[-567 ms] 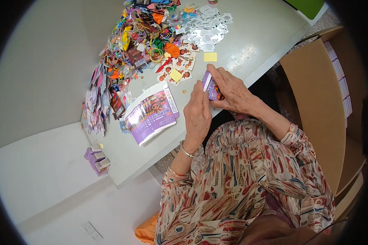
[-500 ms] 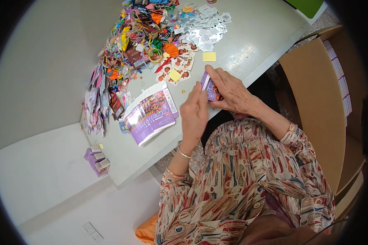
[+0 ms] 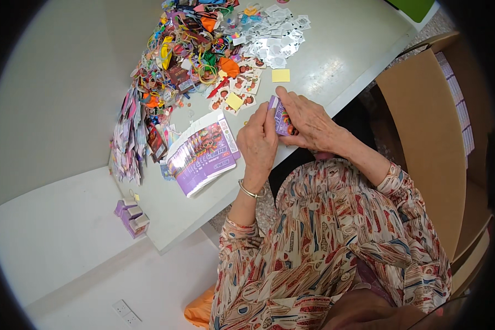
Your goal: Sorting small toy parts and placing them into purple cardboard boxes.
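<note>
A small purple printed box [image 3: 284, 124] is held between my hands just over the table's near edge. My right hand [image 3: 312, 122] wraps its far and right sides, thumb below and fingers above. My left hand [image 3: 257, 144] presses its fingers along the box's left edge; its fingertips are partly hidden there. On the table to the left lies a fanned stack of flat purple cartons [image 3: 203, 159]. Two yellow paper slips lie beyond my hands: one slip [image 3: 280, 75] on the bare tabletop, the other slip [image 3: 235, 101] on white picture cards [image 3: 247, 82].
A heap of colourful small trinkets and bands [image 3: 187, 60] covers the far left of the table [image 3: 341, 55]. White packets [image 3: 275, 36] are piled beside it. Pale folded strips [image 3: 129, 135] and small purple boxes [image 3: 131, 217] are at the left. An open cardboard carton [image 3: 423, 143] stands at right.
My left hand has shifted slightly left and closed its fingers against the box's edge. More of the box's printed face shows. My right hand has barely moved.
</note>
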Tool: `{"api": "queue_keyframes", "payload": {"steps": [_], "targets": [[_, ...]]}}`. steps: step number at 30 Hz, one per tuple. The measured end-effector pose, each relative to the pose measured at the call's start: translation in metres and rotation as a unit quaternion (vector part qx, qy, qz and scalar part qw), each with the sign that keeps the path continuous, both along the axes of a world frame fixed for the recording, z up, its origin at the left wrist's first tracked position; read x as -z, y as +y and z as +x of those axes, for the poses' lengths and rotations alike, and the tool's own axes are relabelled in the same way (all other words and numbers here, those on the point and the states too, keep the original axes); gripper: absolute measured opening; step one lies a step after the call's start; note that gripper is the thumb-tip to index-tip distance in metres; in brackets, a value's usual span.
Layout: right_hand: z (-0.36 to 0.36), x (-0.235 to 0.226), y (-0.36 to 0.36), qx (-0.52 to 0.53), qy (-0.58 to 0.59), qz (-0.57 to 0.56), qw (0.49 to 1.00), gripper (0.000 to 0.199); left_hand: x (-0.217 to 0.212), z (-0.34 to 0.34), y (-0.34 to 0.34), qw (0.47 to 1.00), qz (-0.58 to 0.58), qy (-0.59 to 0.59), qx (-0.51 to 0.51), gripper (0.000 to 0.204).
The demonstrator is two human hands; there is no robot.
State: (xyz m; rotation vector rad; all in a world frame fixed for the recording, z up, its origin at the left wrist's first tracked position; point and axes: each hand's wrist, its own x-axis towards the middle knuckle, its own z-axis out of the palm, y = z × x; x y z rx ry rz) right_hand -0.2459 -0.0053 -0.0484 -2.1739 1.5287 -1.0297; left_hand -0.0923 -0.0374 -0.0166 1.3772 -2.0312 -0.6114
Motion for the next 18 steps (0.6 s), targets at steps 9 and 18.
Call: {"api": "queue_keyframes", "payload": {"steps": [9,18], "targets": [[-0.002,-0.001,0.0,-0.019,-0.013,0.021,1.0,0.089,-0.007,-0.008,-0.009,1.0,-0.009,0.01,0.012,0.012],[-0.003,-0.004,0.001,-0.023,-0.011,0.03,0.999,0.088,-0.007,0.005,-0.016,0.989,0.093,0.111,0.021,0.017]]}}
